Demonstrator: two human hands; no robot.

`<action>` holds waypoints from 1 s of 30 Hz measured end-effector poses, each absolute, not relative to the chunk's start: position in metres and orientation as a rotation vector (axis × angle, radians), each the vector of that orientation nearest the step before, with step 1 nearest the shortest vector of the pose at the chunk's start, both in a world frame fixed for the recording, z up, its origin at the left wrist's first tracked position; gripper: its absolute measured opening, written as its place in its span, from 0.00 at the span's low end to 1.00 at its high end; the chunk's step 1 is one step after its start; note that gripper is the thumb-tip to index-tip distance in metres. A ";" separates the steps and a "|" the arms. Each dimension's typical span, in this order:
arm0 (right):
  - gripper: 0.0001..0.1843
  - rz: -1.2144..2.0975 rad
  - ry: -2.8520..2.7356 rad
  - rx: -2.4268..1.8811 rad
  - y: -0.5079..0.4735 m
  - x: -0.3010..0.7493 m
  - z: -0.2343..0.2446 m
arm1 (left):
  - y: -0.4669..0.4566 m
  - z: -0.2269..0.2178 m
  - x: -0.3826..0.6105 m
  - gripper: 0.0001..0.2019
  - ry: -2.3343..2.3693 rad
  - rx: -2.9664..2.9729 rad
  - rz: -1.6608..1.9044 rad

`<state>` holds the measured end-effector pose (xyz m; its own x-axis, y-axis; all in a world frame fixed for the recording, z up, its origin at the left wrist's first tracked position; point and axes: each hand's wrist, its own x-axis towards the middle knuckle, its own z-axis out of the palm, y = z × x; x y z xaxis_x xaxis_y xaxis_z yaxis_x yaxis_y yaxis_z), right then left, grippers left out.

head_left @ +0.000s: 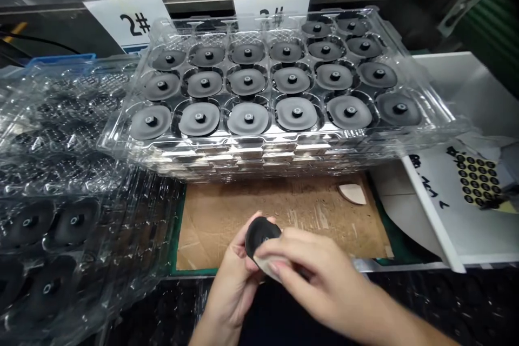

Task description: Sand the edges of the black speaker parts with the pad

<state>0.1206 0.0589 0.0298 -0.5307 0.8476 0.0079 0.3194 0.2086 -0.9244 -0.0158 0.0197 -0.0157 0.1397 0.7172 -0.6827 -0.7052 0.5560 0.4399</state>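
A black, dish-like part with a small raised centre is in my left hand, whose fingers are wrapped round its edge. My right hand pinches a pale, thin pad against the near edge of that part; whether it is cloth or felt I cannot tell. Both hands are over the near edge of a cardboard sheet. Beyond it stands a stack of clear plastic trays, the top one carrying rows of similar black parts.
More clear trays with black parts stand at the left. A pale wedge-shaped piece lies on the cardboard. To the right is a white box with a sheet of round black stickers. Paper signs marked "2#" are behind.
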 end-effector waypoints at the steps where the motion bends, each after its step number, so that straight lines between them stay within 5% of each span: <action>1: 0.11 1.368 -1.970 -1.094 0.060 0.123 0.030 | 0.020 -0.015 -0.014 0.28 0.997 0.022 1.027; 6: 0.13 0.995 -1.840 -1.148 0.059 0.122 0.030 | 0.023 -0.010 -0.003 0.13 0.943 0.091 1.000; 12: 0.10 1.341 -1.988 -1.111 0.048 0.160 0.040 | 0.023 -0.002 -0.002 0.24 0.922 0.043 0.975; 20: 0.14 0.563 -2.137 -1.306 0.042 0.161 0.034 | 0.025 -0.002 0.004 0.29 1.003 0.103 0.999; 27: 0.09 1.403 -1.848 -1.091 0.049 0.181 0.040 | 0.024 0.001 0.004 0.25 0.929 0.141 1.065; 30: 0.12 1.287 -1.692 -1.370 0.051 0.196 0.001 | 0.027 -0.001 0.006 0.29 0.948 0.167 1.104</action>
